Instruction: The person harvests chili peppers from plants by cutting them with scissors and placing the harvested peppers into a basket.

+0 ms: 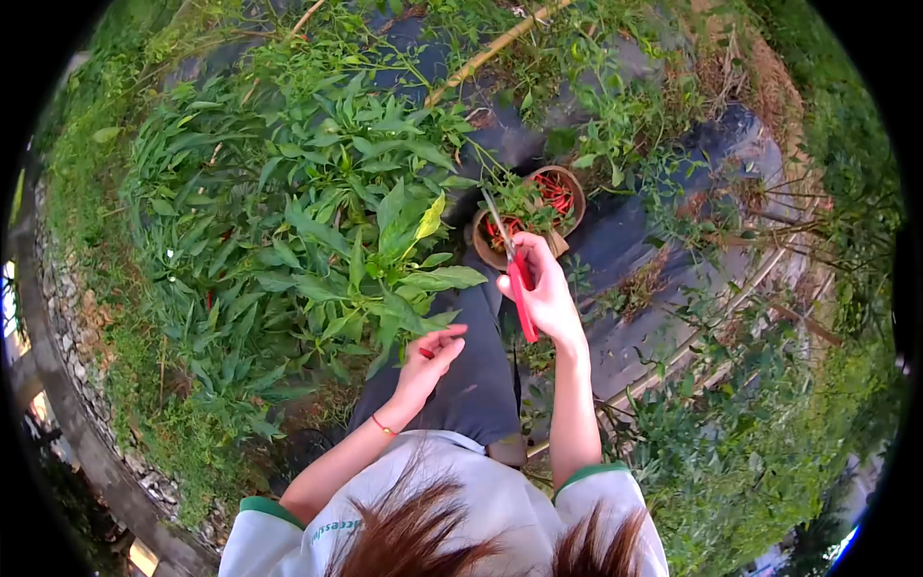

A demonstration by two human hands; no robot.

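Note:
Red-handled scissors [520,284] are held in my right hand [546,293], their blades pointing up and away toward the basket. Just beyond that hand stands a woven basket [580,202] with red chili peppers [556,192] in two parts, some green leaves lying across it. My left hand [430,367] is beside the lower edge of a leafy pepper plant [365,250], its fingers curled around a small red chili [426,353]. A yellow-green leaf [430,217] stands out on the plant, above my left hand.
Black plastic sheeting [630,245] covers the ground around the basket. A bamboo pole [495,48] lies at the top, and another thin pole [673,361] slants at the right. More green plants grow on both sides. A stone-lined concrete edge [82,438] curves along the left.

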